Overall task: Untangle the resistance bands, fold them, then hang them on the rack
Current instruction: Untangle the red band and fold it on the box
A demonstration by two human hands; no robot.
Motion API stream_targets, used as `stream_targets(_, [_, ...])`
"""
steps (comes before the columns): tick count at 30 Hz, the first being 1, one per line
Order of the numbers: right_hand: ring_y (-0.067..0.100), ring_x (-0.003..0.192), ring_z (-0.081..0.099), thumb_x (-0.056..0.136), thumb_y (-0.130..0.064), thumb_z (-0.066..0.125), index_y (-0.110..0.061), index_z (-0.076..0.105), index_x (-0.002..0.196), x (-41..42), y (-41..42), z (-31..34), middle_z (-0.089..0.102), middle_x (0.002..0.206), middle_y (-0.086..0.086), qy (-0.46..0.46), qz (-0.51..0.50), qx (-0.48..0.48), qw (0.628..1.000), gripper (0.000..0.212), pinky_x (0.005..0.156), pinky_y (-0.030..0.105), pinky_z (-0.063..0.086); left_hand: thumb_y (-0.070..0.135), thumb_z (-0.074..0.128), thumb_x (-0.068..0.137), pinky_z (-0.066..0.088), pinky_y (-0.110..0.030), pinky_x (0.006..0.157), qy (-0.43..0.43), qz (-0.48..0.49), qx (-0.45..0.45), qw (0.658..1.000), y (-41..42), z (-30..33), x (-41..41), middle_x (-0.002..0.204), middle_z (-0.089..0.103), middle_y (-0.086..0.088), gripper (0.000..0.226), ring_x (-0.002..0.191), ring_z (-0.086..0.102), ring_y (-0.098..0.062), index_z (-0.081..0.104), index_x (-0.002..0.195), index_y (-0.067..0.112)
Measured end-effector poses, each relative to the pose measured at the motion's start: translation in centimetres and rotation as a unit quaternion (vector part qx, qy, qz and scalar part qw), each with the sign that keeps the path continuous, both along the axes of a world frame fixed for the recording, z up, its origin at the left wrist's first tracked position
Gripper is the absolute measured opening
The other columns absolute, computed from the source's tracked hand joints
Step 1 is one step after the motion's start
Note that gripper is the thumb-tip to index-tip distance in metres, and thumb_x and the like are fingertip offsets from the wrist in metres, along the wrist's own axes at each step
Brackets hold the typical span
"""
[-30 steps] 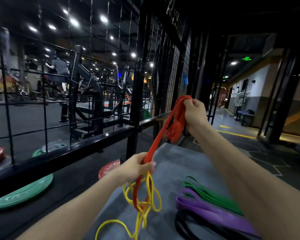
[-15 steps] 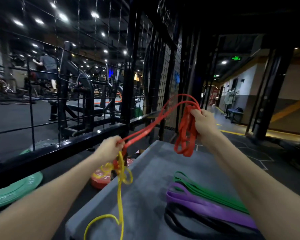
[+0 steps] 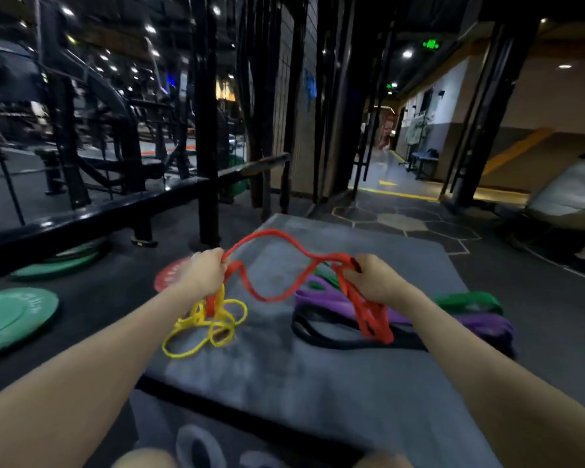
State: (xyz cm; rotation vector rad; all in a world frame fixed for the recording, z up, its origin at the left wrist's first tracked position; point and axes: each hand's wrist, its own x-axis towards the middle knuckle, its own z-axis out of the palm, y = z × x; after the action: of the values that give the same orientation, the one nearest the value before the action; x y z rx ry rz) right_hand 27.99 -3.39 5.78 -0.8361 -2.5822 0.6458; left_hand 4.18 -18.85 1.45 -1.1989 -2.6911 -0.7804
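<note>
Both hands hang low over the grey plyo box (image 3: 318, 383), working the red band (image 3: 271, 295). The left hand (image 3: 203, 273), over the box's left edge, has its fingers curled round one end of the red band where it runs into the yellow band (image 3: 203, 324); the yellow one lies in a loose snarl of loops on the box just below that fist, and the two still look crossed there. The right hand (image 3: 372, 282), nearer the middle of the box, grips a gathered bunch of red loops that dangle from it, and between the two fists the red band sags in slack waves.

Along the right side of the box lie the green band (image 3: 470, 298), purple band (image 3: 480, 322) and black band (image 3: 318, 336), already folded flat.

These bands look light, limp and rubbery, likely to cling to each other rather than slide. I would take the red one close to the knot, not mid-span, and ease the yellow loops off by hand; pulling hard would probably stretch the rubber and tighten the tangle.
</note>
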Motion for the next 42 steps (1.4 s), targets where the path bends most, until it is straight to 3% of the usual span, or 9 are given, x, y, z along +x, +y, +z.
stream_targets(4, [0.035, 0.098, 0.061, 0.095, -0.022, 0.047, -0.006, 0.059, 0.099, 3.2, 1.0, -5.8, 0.065, 0.099, 0.020, -0.085, -0.044, 0.057, 0.994, 0.020, 0.073, 0.034, 0.039, 0.020, 0.040, 0.097, 0.044, -0.042, 0.087, 0.040, -0.020, -0.068, 0.997, 0.4, -4.4, 2.2, 0.110, 0.063, -0.020, 0.021, 0.106, 0.056, -0.037, 0.055, 0.096, 0.005])
stream_targets(11, [0.033, 0.109, 0.057, 0.083, -0.043, 0.057, -0.022, 0.050, 0.122, 7.3, 1.2, -13.2, 0.060, 0.117, 0.011, -0.253, -0.044, 0.037, 0.966, 0.045, 0.091, 0.043, 0.047, 0.020, 0.038, 0.096, 0.038, -0.037, 0.089, 0.143, -0.061, -0.160, 0.975, 0.3, -8.8, 6.5, 0.115, 0.061, -0.012, 0.021, 0.113, 0.052, -0.031, 0.057, 0.102, 0.012])
stream_targets(14, [0.032, 0.116, 0.050, 0.078, -0.058, 0.060, -0.016, 0.056, 0.114, 7.4, 0.5, -12.9, 0.055, 0.119, 0.012, -0.224, -0.068, 0.079, 0.969, 0.055, 0.096, 0.040, 0.042, 0.022, 0.039, 0.096, 0.036, -0.037, 0.091, 0.139, -0.071, -0.168, 0.973, -0.1, -9.6, 6.8, 0.119, 0.058, -0.011, 0.022, 0.116, 0.049, -0.030, 0.055, 0.109, 0.012])
stream_targets(20, [0.031, 0.118, 0.043, 0.086, -0.025, 0.062, -0.003, 0.053, 0.121, 1.4, -3.4, -10.6, 0.051, 0.122, 0.016, -0.007, 0.038, 0.141, 0.989, 0.043, 0.099, 0.032, 0.030, 0.022, 0.039, 0.096, 0.033, -0.037, 0.093, 0.147, -0.085, -0.169, 0.971, -0.9, -10.1, 7.1, 0.120, 0.056, -0.010, 0.022, 0.118, 0.045, -0.029, 0.052, 0.112, 0.013])
stream_targets(22, [0.033, 0.124, 0.040, 0.082, -0.017, 0.065, -0.001, 0.046, 0.130, -1.8, -4.9, -11.0, 0.047, 0.130, 0.018, -0.005, 0.108, 0.132, 0.985, 0.054, 0.105, 0.032, 0.026, 0.020, 0.043, 0.094, 0.033, -0.035, 0.091, 0.155, -0.090, -0.167, 0.970, -1.1, -10.3, 7.3, 0.118, 0.055, -0.009, 0.020, 0.118, 0.046, -0.028, 0.051, 0.110, 0.012])
stream_targets(25, [0.030, 0.136, 0.029, 0.080, -0.013, 0.062, 0.000, 0.027, 0.142, -5.5, -6.2, -12.1, 0.033, 0.146, 0.017, -0.120, 0.174, 0.133, 0.968, 0.073, 0.113, 0.029, 0.017, 0.018, 0.043, 0.094, 0.032, -0.035, 0.088, 0.144, -0.113, -0.138, 0.973, -1.2, -10.6, 7.0, 0.114, 0.056, -0.010, 0.016, 0.114, 0.046, -0.028, 0.051, 0.104, 0.010])
stream_targets(33, [0.029, 0.114, 0.050, 0.094, -0.025, 0.047, -0.007, 0.057, 0.110, -8.2, -5.8, -15.3, 0.059, 0.114, 0.015, -0.143, 0.203, 0.139, 0.958, 0.026, 0.109, 0.038, 0.022, 0.030, 0.065, 0.085, 0.038, -0.023, 0.084, -0.014, -0.152, 0.056, 0.987, -2.6, -11.7, 4.4, 0.093, 0.054, 0.007, 0.025, 0.100, 0.052, -0.018, 0.061, 0.104, 0.016])
stream_targets(37, [0.037, 0.101, 0.057, 0.095, -0.020, 0.042, -0.005, 0.056, 0.094, -8.6, -5.6, -14.7, 0.065, 0.103, 0.019, -0.046, 0.150, 0.081, 0.984, 0.021, 0.095, 0.042, 0.041, 0.048, 0.072, 0.070, 0.037, -0.021, 0.084, -0.033, -0.124, 0.159, 0.979, -3.5, -11.0, 3.7, 0.098, 0.050, 0.007, 0.044, 0.097, 0.048, -0.011, 0.061, 0.101, 0.019])
stream_targets(42, [0.043, 0.087, 0.061, 0.095, -0.018, 0.041, -0.004, 0.055, 0.082, -9.3, -5.0, -13.5, 0.066, 0.090, 0.028, 0.085, 0.033, 0.015, 0.996, 0.023, 0.080, 0.045, 0.047, 0.039, 0.076, 0.072, 0.041, -0.028, 0.068, -0.037, -0.054, 0.242, 0.968, -4.6, -10.1, 3.8, 0.076, 0.045, 0.011, 0.026, 0.072, 0.046, -0.003, 0.052, 0.077, 0.029])
